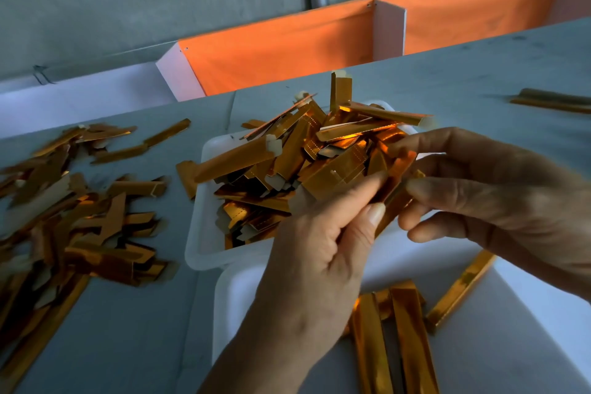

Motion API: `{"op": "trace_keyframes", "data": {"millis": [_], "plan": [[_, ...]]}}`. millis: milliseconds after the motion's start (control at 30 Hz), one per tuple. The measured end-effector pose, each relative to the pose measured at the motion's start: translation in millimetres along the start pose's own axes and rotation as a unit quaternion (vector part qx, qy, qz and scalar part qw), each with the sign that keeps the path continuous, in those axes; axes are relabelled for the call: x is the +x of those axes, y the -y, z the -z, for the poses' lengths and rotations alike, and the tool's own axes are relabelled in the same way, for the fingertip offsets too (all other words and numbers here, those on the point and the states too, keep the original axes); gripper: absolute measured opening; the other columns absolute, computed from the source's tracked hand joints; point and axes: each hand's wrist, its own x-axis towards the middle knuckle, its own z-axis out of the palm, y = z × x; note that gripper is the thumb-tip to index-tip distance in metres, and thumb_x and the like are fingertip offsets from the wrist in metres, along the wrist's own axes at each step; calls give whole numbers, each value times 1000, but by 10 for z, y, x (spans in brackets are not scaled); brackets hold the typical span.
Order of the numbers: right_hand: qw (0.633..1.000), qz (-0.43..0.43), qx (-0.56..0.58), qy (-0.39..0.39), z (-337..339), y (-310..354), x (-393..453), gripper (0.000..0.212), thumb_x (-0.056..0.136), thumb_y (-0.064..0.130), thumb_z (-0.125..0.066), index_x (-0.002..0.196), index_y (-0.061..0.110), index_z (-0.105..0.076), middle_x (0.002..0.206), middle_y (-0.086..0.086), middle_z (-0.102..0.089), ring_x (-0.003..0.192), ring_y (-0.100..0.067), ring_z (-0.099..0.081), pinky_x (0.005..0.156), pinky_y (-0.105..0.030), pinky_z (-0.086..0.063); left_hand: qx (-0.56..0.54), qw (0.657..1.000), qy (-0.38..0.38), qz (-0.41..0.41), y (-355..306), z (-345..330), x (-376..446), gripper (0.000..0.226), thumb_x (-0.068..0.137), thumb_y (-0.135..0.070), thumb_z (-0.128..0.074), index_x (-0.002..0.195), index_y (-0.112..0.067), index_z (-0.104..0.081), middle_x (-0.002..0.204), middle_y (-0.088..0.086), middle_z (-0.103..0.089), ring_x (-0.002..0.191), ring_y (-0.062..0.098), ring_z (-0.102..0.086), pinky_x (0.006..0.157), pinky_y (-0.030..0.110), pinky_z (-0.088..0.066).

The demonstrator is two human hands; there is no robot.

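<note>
My left hand (316, 246) and my right hand (499, 192) meet over the middle of the table and both pinch one gold foil card strip (395, 189), which runs slanted between the fingertips. Behind the hands a white tray (200, 233) is heaped with several flat gold strips (287, 163). Below the hands a second white tray (230, 297) holds a few folded gold strips (409, 336) lying lengthwise.
A loose pile of gold strips (73, 217) covers the grey table (128, 329) at the left. More strips (553, 101) lie at the far right. An orange cloth (287, 45) on white dividers lines the table's back edge, with a grey wall behind.
</note>
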Motion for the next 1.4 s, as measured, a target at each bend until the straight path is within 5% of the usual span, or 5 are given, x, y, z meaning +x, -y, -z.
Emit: {"op": "trace_keyframes", "data": {"millis": [600, 767, 967, 1100, 1400], "plan": [[994, -69, 50, -62, -20, -68, 128, 38, 52, 34, -91, 82, 20, -73, 74, -6, -69, 66, -17, -70, 57, -24, -55, -130, 986, 62, 86, 18, 97, -29, 21, 89, -37, -50, 99, -47, -65, 98, -27, -69, 96, -9, -63, 77, 5, -47], [989, -92, 85, -85, -24, -56, 127, 37, 50, 34, -90, 78, 17, -73, 69, -8, -67, 61, -15, -67, 53, -22, -54, -311, 928, 95, 182, 93, 133, -25, 34, 87, -26, -62, 120, -23, -65, 115, 3, -69, 108, 22, -65, 96, 41, -49], [982, -126, 82, -113, -123, -81, 148, 33, 59, 24, -71, 88, 7, -71, 78, -12, -70, 64, -17, -70, 54, -23, -55, -360, 909, 49, 202, 149, 93, 34, 49, 75, -9, -68, 123, -17, -62, 109, 1, -69, 98, 13, -66, 79, 25, -54], [988, -125, 21, -82, -195, -84, 139, 33, 57, 28, -75, 87, 15, -72, 86, -12, -72, 72, -20, -71, 59, -23, -55, -295, 933, -99, 182, 223, 87, 53, 59, 65, -17, -79, 121, -20, -63, 107, -4, -70, 101, 10, -65, 87, 31, -53], [978, 30, -116, -170, -296, -65, 179, 28, 70, 21, -63, 97, 25, -60, 83, 6, -65, 69, -18, -70, 59, -24, -54, -69, 989, -35, 124, 160, 44, -21, 61, 73, -38, -64, 129, -50, -42, 122, -15, -60, 114, -2, -55, 92, 19, -47]]}}
